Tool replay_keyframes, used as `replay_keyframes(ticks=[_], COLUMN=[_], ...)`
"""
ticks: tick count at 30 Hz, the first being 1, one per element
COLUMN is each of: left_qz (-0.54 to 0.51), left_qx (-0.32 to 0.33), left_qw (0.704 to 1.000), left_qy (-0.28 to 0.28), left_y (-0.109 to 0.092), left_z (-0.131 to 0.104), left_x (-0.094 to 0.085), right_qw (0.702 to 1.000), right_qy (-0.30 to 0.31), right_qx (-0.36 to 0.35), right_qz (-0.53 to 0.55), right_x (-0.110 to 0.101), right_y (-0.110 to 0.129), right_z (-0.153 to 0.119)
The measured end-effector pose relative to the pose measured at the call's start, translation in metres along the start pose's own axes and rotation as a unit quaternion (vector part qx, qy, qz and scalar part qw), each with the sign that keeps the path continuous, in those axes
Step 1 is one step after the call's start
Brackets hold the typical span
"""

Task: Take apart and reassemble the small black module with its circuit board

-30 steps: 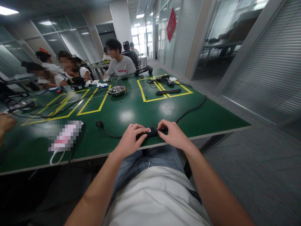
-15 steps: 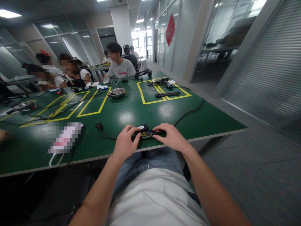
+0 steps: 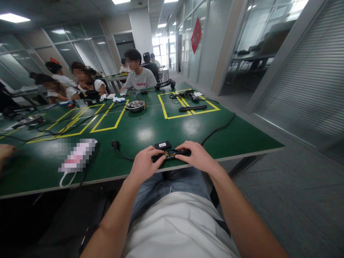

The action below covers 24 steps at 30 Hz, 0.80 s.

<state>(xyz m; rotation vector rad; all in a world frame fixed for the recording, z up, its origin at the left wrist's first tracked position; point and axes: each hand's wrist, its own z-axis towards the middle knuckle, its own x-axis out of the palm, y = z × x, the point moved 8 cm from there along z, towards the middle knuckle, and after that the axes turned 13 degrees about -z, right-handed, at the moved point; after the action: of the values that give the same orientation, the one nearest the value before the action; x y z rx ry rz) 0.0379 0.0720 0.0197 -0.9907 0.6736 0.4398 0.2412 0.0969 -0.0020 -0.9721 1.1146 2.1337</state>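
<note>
At the near edge of the green table lies an opened black electronic device (image 3: 170,154), long and narrow, with a circuit board, coloured wires and copper-coloured rings exposed. My left hand (image 3: 145,161) grips its left end between thumb and fingers. The other end is pinched by my right hand (image 3: 197,156), thumb in front and fingers behind. Right behind the device rests a black cover-like piece (image 3: 162,144) with a white label. A black cord leads left from beneath my left hand to a plug (image 3: 115,144). Another black cord (image 3: 219,128) runs off behind my right hand.
A phone-like item (image 3: 79,156), partly blurred, lies left on the green table (image 3: 249,139). Farther back are a metal bowl (image 3: 135,105), a black bar (image 3: 192,108), tangled cables and yellow tape outlines. A co-worker (image 3: 141,77) sits across; another person's hand (image 3: 6,152) shows at the left edge.
The view has shifted slightly. My left fingers have drawn back a little from the labelled piece, so more of it shows. Another person's hand reaches farther in at the left.
</note>
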Motion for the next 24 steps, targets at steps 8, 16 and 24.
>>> replay_keyframes(ticks=[8, 16, 24], left_qz=[-0.069, -0.010, 0.049], left_qx=[0.022, 0.010, 0.025], left_qw=[0.995, 0.998, 0.998], left_qy=[-0.065, -0.065, -0.029], left_y=[0.001, 0.002, -0.002], left_z=[-0.003, -0.002, 0.007], left_x=[-0.014, -0.011, -0.009], right_qw=[0.999, 0.998, 0.999], right_qy=[-0.039, -0.040, -0.037], right_qx=[-0.014, -0.003, 0.004], right_qz=[0.026, 0.048, 0.021], right_x=[-0.009, -0.012, -0.007], right_y=[0.002, 0.000, -0.001], right_z=[-0.002, -0.002, 0.000])
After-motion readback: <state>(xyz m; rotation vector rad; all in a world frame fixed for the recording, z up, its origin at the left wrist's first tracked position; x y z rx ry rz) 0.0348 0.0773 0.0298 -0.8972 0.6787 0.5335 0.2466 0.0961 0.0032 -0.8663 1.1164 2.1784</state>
